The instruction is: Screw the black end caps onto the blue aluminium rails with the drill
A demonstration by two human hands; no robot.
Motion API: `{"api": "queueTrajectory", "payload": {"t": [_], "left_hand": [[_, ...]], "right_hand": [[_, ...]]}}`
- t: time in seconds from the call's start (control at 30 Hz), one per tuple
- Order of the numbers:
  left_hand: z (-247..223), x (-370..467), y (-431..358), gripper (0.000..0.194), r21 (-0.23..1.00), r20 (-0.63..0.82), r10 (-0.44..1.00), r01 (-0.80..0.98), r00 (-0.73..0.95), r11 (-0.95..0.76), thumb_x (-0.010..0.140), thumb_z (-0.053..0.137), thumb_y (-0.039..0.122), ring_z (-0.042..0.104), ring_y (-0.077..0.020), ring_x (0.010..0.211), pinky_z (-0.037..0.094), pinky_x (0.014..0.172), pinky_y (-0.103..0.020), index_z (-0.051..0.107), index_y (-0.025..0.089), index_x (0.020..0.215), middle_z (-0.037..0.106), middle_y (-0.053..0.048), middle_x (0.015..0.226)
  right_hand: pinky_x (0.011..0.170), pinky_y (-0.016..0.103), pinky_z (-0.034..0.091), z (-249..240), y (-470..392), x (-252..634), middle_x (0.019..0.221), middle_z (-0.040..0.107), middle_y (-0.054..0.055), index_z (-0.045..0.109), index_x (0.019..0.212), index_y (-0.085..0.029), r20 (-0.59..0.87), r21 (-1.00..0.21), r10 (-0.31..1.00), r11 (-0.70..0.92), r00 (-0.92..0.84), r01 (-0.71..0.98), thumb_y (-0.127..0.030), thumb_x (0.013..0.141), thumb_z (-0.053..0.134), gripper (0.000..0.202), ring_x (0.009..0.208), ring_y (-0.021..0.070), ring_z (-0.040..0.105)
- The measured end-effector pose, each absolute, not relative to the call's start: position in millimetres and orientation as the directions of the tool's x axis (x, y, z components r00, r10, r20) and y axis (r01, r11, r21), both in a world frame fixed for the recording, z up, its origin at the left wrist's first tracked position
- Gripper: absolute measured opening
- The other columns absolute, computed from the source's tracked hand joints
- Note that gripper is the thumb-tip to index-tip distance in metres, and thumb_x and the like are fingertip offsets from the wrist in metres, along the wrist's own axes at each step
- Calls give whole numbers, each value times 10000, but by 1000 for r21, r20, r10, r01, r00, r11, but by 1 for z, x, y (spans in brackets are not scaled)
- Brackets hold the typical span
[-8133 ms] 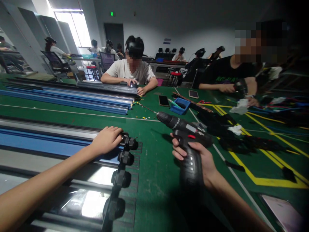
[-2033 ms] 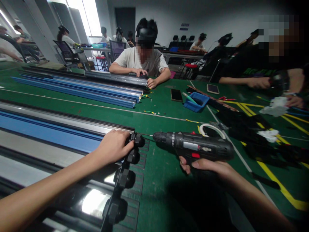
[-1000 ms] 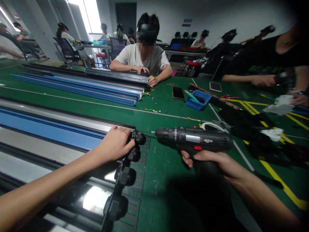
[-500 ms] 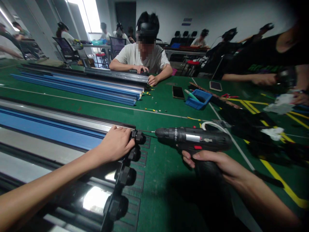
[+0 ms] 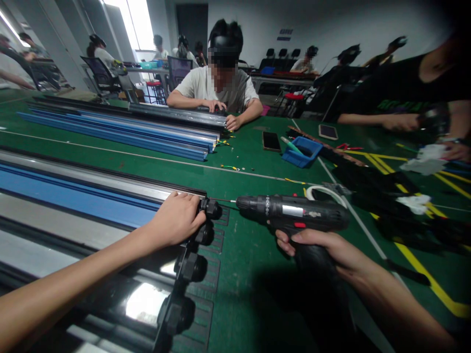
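Green table (image 5: 239, 264): it carries everything we handle; the near set of long profiles (image 5: 84, 215) lies along it on our left, their ends turned towards the middle.
Drill (image 5: 294, 213): we hold it about level above the table, just beyond those ends, its chuck facing the farthest profile of the near set; we judge the step in hand to be work with the bit at that end; the next move seems to call for a straight line and a steady wrist.
Left hand (image 5: 180, 215): it lies palm down over the end of that profile, fingers close together and bent over the far edge, thumb towards the black fittings (image 5: 193, 267); whether it clamps or only presses, we cannot tell.
Right hand (image 5: 312, 240): it is curled round the drill's grip, thumb along the upper side; whether the trigger is pressed, we cannot tell.
Bit (image 5: 221, 199): it runs thinly from the chuck to the profile's end; its tip is hidden by the nearest fitting, so contact is unclear to us.
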State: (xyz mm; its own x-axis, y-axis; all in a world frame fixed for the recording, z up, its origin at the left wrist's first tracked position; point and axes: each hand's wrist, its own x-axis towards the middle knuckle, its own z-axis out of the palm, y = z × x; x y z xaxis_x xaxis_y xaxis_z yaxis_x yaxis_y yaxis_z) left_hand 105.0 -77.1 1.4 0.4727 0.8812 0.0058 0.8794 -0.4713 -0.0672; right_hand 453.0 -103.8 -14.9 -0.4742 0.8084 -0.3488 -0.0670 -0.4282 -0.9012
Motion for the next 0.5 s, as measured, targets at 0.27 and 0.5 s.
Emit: {"api": "queueTrajectory", "payload": {"t": [0.27, 0.5], "left_hand": [[0, 105, -75, 298, -63, 11, 880, 879, 474, -473, 1013, 388, 334, 680, -323, 946, 455, 848, -455, 615, 150, 951, 722, -138, 986], [1, 105, -76, 304, -57, 12, 880, 878, 476, -474, 1017, 386, 339, 677, -324, 959, 461, 855, -453, 616, 148, 961, 722, -138, 998]], "right_hand": [[661, 282, 439, -12, -105, 450, 802, 627, 72, 690, 894, -125, -347, -906, 802, -421, -486, -47, -306, 813, 721, 201, 698, 166, 574], [647, 277, 418, -12, -105, 449, 770, 614, 65, 674, 882, -128, -358, -905, 790, -425, -498, -24, -330, 820, 710, 215, 686, 162, 558]]}}
